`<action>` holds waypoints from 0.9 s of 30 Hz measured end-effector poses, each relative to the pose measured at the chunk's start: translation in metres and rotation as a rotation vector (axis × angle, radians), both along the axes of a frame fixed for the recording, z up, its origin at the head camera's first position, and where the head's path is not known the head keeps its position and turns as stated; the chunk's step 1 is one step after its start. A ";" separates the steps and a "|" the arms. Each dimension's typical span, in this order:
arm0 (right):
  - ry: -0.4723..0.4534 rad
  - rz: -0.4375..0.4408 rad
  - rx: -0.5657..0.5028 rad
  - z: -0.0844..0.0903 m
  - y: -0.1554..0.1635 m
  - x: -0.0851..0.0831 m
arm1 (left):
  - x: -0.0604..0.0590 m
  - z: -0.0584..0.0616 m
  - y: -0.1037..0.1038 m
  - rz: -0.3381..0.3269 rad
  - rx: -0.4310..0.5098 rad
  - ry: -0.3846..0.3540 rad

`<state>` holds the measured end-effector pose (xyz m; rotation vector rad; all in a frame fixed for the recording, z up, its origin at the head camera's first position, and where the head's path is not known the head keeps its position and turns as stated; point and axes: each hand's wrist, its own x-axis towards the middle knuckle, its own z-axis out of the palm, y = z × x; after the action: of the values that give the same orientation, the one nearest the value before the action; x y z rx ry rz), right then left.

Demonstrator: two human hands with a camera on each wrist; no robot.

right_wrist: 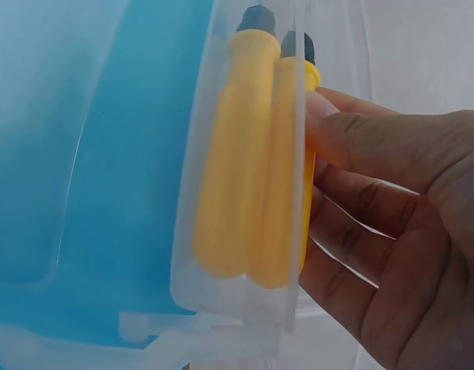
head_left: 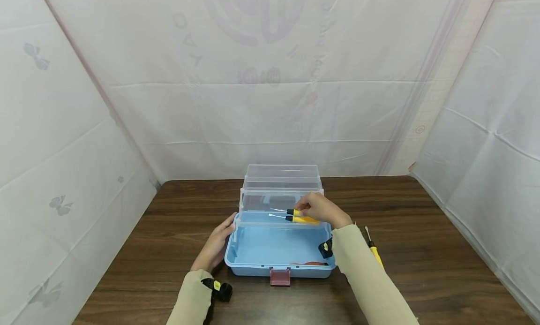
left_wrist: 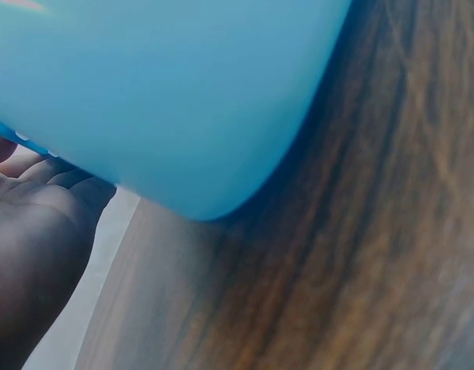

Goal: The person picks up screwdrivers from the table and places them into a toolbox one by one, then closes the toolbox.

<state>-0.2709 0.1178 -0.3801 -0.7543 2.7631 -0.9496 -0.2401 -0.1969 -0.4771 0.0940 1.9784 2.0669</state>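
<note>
From the head view, I'm resting my left hand point(head_left: 217, 243), fingers straight, against the left wall of the blue toolbox point(head_left: 236, 257) on the worktop point(head_left: 443, 250). My right hand point(head_left: 322, 210) is pinching two yellow screwdrivers point(head_left: 300, 216) in the clear tray point(head_left: 261, 220); a third screwdriver point(head_left: 373, 250) is lying right of the box.

Left wrist view: my palm is lying open beside the blue wall.

Right wrist view: my fingertips point(right_wrist: 329, 123) are pressing the yellow handles through the tray wall.

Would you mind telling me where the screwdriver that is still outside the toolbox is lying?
In the head view the loose screwdriver lies on the wooden table, just right of the blue toolbox, partly hidden beside the person's right sleeve.
</note>
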 end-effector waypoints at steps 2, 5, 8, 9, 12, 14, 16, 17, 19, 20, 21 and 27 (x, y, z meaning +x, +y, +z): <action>-0.010 -0.007 0.001 0.000 0.000 0.000 | 0.000 0.000 0.000 -0.001 -0.002 -0.001; -0.014 -0.011 0.008 -0.001 -0.001 0.000 | 0.000 -0.001 0.000 -0.002 -0.003 -0.006; -0.015 -0.002 0.012 -0.003 -0.002 0.000 | 0.000 -0.001 0.000 -0.002 -0.003 -0.010; -0.012 0.007 0.014 -0.003 -0.002 0.000 | 0.000 -0.001 0.000 -0.003 -0.001 -0.012; -0.015 0.019 0.011 -0.005 -0.003 0.001 | 0.001 0.000 0.000 -0.008 0.002 -0.012; -0.015 0.023 0.010 -0.005 -0.003 0.001 | 0.001 0.000 0.000 -0.009 0.003 -0.011; -0.015 0.021 0.013 -0.006 -0.003 0.001 | 0.001 0.001 0.000 -0.010 0.000 -0.008; -0.016 0.018 0.016 -0.006 -0.003 0.001 | 0.001 0.001 0.000 -0.010 -0.003 -0.009; -0.015 0.019 0.020 -0.005 -0.003 0.001 | 0.002 0.002 0.000 -0.007 -0.003 -0.009; -0.014 0.019 0.022 -0.005 -0.003 0.000 | 0.001 0.002 0.000 -0.007 -0.005 -0.009; -0.013 0.018 0.027 -0.005 -0.003 0.000 | 0.001 0.002 0.000 -0.006 -0.005 -0.009; -0.024 -0.002 0.040 -0.005 -0.003 0.001 | 0.001 0.001 0.001 0.000 -0.011 -0.010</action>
<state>-0.2696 0.1147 -0.3851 -0.7285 2.7542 -0.8946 -0.2388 -0.1963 -0.4757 0.0810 1.9839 2.0517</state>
